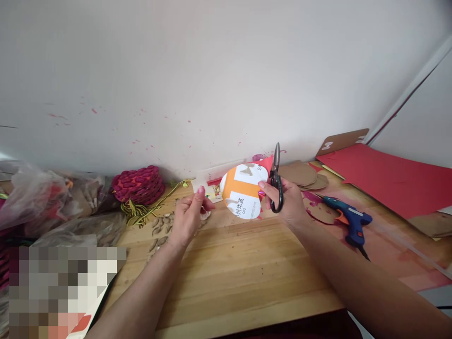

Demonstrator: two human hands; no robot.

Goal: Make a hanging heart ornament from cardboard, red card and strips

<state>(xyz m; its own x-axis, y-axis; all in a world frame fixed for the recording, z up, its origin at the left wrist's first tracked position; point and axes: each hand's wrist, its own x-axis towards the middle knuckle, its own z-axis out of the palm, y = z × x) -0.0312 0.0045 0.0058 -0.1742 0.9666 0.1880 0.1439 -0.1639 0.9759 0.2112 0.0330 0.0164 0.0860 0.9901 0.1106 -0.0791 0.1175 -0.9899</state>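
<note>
My right hand [285, 200] holds black-handled scissors [277, 186], blades pointing up and away. The same hand pinches an oval card [243, 190] by its right side. White and orange with printed characters, the card has a red piece [266, 163] with pointed edges showing behind it. To the card's left, my left hand [190, 212] is loosely closed, thumb raised and fingers curled. A small whitish thing [205, 215] shows just below those fingers; whether they grip it is unclear. The left hand does not touch the card.
Left on the wooden table [240, 282] are stacked magenta braided pieces [137, 186], peanut-like pieces [163, 225] and plastic bags [38, 197]. To the right lie a blue glue gun [349, 219], brown card ovals [300, 174] and red sheets [391, 176]. A wall [212, 84] stands behind.
</note>
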